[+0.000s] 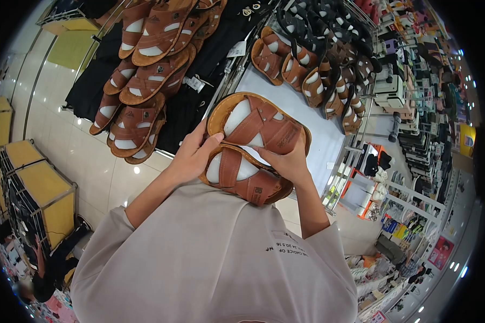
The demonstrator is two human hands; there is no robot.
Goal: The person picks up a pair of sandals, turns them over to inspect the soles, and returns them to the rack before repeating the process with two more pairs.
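Both of my hands hold a pair of brown strap sandals in front of my chest, the two side by side with white stuffing under the straps. The upper sandal (263, 121) and the lower sandal (240, 175) touch along their inner edges. My left hand (191, 153) grips them at the left end, its thumb lying over the edge where they meet. At the right end my right hand (288, 159) is closed round the pair, its thumb on the straps. Most fingers are hidden beneath the soles.
Stacked brown sandals (140, 81) lie on folded black garments (210, 91) at upper left. More brown sandals (293, 67) and black sandals (302, 24) stand in rows on a white shelf (323, 137). Yellow-topped stands (43, 183) are at left, long goods racks (409, 107) at right.
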